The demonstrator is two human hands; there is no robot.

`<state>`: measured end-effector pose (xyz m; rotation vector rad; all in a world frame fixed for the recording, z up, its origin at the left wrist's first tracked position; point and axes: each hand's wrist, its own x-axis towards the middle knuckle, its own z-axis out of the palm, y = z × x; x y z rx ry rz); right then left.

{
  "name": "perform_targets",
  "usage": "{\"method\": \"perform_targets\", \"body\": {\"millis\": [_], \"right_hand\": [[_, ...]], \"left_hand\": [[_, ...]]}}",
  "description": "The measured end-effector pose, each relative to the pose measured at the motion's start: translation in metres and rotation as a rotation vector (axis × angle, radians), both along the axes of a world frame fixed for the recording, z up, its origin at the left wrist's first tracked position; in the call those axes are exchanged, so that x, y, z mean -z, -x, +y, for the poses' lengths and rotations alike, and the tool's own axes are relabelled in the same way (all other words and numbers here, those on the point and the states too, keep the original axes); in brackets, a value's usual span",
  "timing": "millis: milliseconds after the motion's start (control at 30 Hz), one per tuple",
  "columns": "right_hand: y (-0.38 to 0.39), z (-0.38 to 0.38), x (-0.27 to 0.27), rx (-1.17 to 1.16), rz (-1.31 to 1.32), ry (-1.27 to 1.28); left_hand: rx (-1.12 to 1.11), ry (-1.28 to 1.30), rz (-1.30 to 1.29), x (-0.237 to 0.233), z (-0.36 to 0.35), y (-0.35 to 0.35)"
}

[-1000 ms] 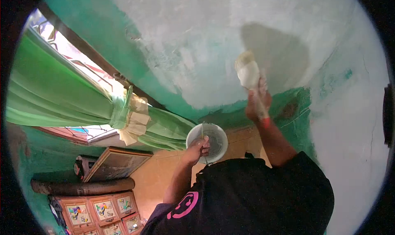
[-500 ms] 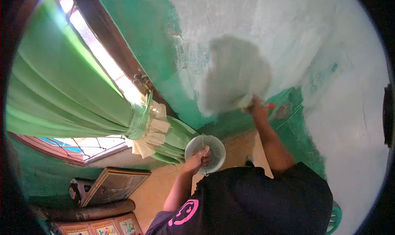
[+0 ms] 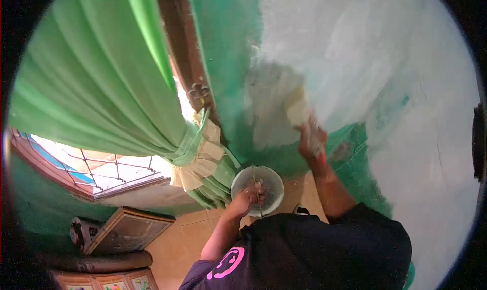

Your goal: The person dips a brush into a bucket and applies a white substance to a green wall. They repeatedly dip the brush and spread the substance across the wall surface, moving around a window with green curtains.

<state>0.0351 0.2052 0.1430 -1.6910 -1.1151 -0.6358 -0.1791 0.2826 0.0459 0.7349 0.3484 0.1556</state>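
Observation:
My left hand (image 3: pixel 248 198) is closed around the handle of a whitish bucket (image 3: pixel 278 181) and holds it in front of my body. The contents of the bucket are hard to make out. My right hand (image 3: pixel 312 139) grips a wide paintbrush (image 3: pixel 296 106) with pale bristles; a bit of red shows by the palm. The bristles are up at the wall (image 3: pixel 355 51), over a white painted area, though blur hides whether they touch it. Green paint (image 3: pixel 276 158) shows below and to the left of the white.
A green curtain (image 3: pixel 101 77), tied with a cream ruffle (image 3: pixel 208 145), hangs by the barred window (image 3: pixel 101 163) on the left. A framed picture (image 3: pixel 132 229) leans low at left, near a rolled-up item (image 3: pixel 101 261). Tiled floor (image 3: pixel 187 239) lies below.
My right hand has turned the brush from sideways to pointing upward, with the bristles higher on the wall. The view has shifted, so the curtain and window sit differently. My left hand keeps the bucket.

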Motion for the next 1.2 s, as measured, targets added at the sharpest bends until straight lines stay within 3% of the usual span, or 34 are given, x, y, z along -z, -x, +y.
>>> {"method": "perform_targets", "body": {"millis": [67,133,200,267,333,400,433,500,533,600,700,767,833,900,933,1000,1033,1067,1133,1200], "right_hand": [[-0.009,-0.004,0.074,0.082,0.070,0.457],[-0.012,-0.011,0.096,-0.050,0.097,0.475],[-0.026,-0.021,0.096,-0.172,0.122,0.489],[-0.030,-0.032,0.061,-0.430,0.347,0.541],[-0.030,-0.024,0.010,0.070,0.072,0.792],[-0.033,-0.023,-0.077,0.151,0.161,0.862],[-0.042,-0.022,-0.099,0.154,0.165,0.860],[-0.059,-0.020,-0.130,0.006,0.605,0.175],[-0.056,-0.020,-0.143,0.005,0.606,0.177],[-0.049,-0.020,-0.159,0.207,-0.535,-0.090],[-0.053,-0.006,-0.104,0.295,-0.369,-0.038],[-0.035,0.006,-0.068,0.389,-0.398,-0.070],[-0.025,0.003,-0.013,0.286,-0.241,0.022],[-0.012,-0.002,0.019,0.154,0.066,0.268],[-0.012,-0.005,0.025,0.159,0.072,0.269],[-0.016,-0.020,0.038,-0.083,-0.110,0.430],[-0.031,-0.028,0.048,-0.310,-0.056,0.421],[-0.039,-0.033,0.038,-0.304,-0.051,0.422],[-0.056,-0.035,0.001,-0.429,-0.226,0.710],[-0.067,-0.032,-0.038,-0.279,-0.435,0.736]], "left_hand": [[-0.018,0.076,-0.105,0.007,0.003,0.004],[0.012,0.170,-0.280,0.020,0.006,0.006],[0.001,0.140,-0.254,0.024,0.006,0.007],[-0.014,0.105,-0.225,0.028,0.005,0.007],[0.029,0.133,-0.354,0.033,0.007,0.005],[0.026,0.182,-0.347,0.024,0.007,0.007],[0.021,0.236,-0.338,0.021,0.007,0.008],[0.057,0.255,-0.394,0.029,0.010,0.003],[0.092,0.277,-0.452,0.033,0.012,0.002],[0.060,0.188,-0.356,0.031,0.012,0.002],[0.016,0.093,-0.251,0.027,0.010,-0.001],[-0.002,0.085,-0.241,0.023,0.008,-0.001],[-0.027,0.174,-0.377,0.021,0.005,-0.001],[-0.011,0.136,-0.309,0.020,0.008,-0.002],[0.006,0.099,-0.243,0.016,0.008,-0.003],[-0.004,0.134,-0.247,0.008,0.007,-0.001],[-0.024,0.161,-0.258,0.005,0.005,-0.001],[-0.018,0.163,-0.253,0.005,0.004,-0.001],[-0.061,0.219,-0.154,0.004,0.005,-0.004],[-0.019,0.179,-0.237,0.018,0.009,0.000]]}}
